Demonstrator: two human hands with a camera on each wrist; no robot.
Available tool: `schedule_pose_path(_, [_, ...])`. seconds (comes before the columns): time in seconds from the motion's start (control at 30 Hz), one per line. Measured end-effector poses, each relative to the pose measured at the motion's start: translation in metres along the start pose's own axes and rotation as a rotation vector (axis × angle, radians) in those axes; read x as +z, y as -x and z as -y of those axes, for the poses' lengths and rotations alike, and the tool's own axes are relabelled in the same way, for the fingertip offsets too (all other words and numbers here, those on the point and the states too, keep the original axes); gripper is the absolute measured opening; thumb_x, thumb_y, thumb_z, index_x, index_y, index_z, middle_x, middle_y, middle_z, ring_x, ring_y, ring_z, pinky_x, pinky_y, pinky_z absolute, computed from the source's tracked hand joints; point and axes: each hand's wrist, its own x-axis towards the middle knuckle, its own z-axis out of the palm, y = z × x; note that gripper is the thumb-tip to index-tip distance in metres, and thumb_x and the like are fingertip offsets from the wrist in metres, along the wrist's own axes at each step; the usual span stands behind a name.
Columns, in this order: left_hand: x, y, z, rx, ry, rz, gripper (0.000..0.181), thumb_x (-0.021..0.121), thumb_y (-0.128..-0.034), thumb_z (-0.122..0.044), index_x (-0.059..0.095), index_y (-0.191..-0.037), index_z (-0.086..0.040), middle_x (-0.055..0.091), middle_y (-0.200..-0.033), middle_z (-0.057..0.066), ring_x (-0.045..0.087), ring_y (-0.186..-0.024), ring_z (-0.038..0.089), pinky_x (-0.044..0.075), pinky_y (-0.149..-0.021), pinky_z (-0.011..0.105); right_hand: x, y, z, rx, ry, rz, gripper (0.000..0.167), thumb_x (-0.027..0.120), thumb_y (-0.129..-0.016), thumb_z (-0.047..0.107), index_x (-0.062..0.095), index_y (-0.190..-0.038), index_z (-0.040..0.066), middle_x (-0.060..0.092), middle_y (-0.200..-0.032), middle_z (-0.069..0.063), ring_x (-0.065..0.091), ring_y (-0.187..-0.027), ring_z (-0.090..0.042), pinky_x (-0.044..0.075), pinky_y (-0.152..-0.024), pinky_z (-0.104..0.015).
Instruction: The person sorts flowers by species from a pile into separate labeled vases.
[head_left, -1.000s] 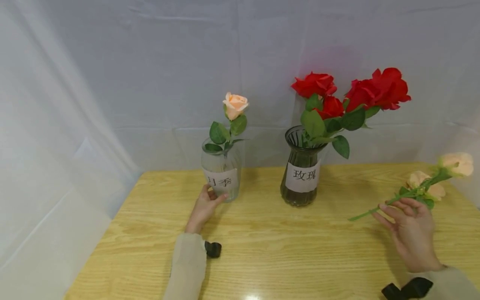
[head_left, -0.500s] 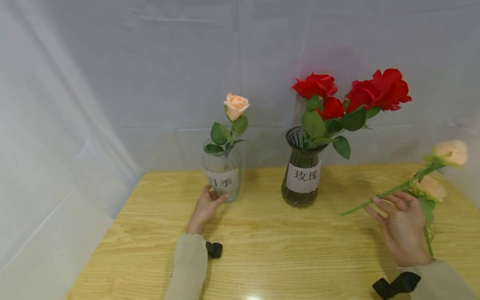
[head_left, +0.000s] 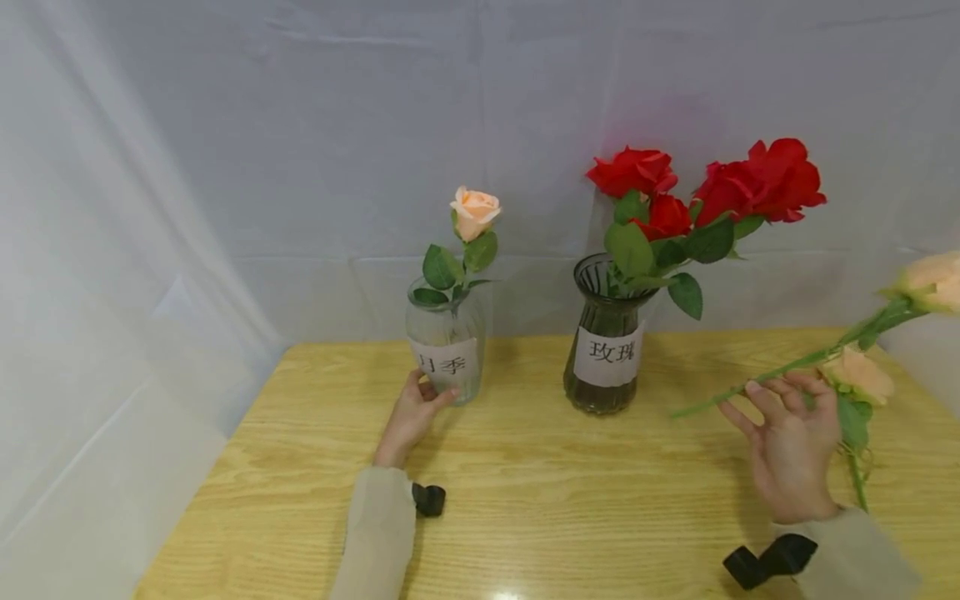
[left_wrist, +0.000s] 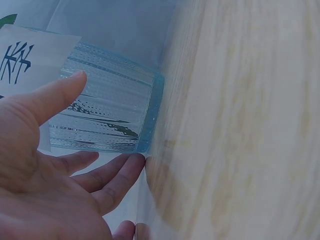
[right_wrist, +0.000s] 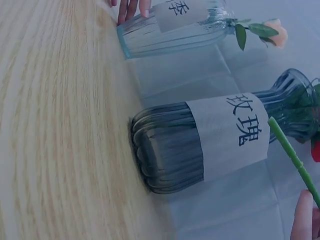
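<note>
My left hand [head_left: 408,417] holds the lower part of a clear glass vase [head_left: 467,385], thumb in front and fingers at its left side. One peach rose [head_left: 475,215] stands in that vase, which bears a white paper label with dark characters. My right hand [head_left: 791,450] pinches the green stem of another peach rose [head_left: 932,282] above the table; the stem's cut end points left and its bloom reaches the right edge of the head view. In the right wrist view the stem end [right_wrist: 295,159] shows in front of the dark vase's label.
A dark glass vase [head_left: 600,396] with a white label and several red roses [head_left: 772,179] stands right of the clear vase. Another peach rose [head_left: 861,377] lies on the wooden table [head_left: 562,500] behind my right hand. White cloth [head_left: 360,167] hangs at the back and left.
My right hand has moved left and a little up, lifting the held peach rose away from the one lying at the right. The left hand stays at the clear vase.
</note>
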Motion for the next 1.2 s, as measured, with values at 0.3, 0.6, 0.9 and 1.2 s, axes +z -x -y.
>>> schedule_pose_path(0.3, [0.000,0.000,0.000,-0.007,0.006,0.000,0.072,0.066,-0.0990,-0.017,0.025,-0.153,0.007,0.046,-0.145,0.035,0.046,-0.134,0.046,0.038,-0.110,0.058,0.019,0.002,-0.019,-0.166,0.000,-0.046,0.017,0.041,-0.100,-0.017,0.041,-0.112,-0.005,0.057,-0.089,-0.021,0.066,-0.071,-0.034,0.060,-0.057,-0.050])
schedule_pose_path(0.6, [0.000,0.001,0.000,0.002,0.017,0.012,0.073,0.066,-0.0993,-0.016,0.023,-0.153,0.008,0.044,-0.145,0.036,0.045,-0.135,0.047,0.036,-0.110,0.059,0.022,-0.001,-0.032,-0.276,0.196,-0.065,0.029,0.051,-0.088,-0.029,0.047,-0.105,-0.006,0.053,-0.091,-0.018,0.062,-0.072,-0.027,0.060,-0.054,-0.042])
schedule_pose_path(0.9, [0.001,0.000,0.001,-0.006,0.022,0.016,0.073,0.065,-0.0995,-0.016,0.023,-0.153,0.009,0.042,-0.146,0.037,0.044,-0.136,0.048,0.036,-0.111,0.058,0.023,-0.001,-0.042,-0.327,0.245,-0.049,0.035,0.055,-0.085,-0.031,0.047,-0.108,-0.006,0.052,-0.094,-0.019,0.062,-0.074,-0.027,0.060,-0.055,-0.039])
schedule_pose_path(1.2, [0.001,0.001,0.000,0.002,0.009,0.012,0.073,0.065,-0.0994,-0.015,0.022,-0.153,0.008,0.043,-0.146,0.037,0.044,-0.135,0.048,0.037,-0.110,0.058,0.034,0.000,-0.060,-0.284,0.251,-0.092,0.034,0.052,-0.085,-0.033,0.046,-0.098,-0.002,0.052,-0.087,-0.017,0.061,-0.070,-0.025,0.061,-0.058,-0.039])
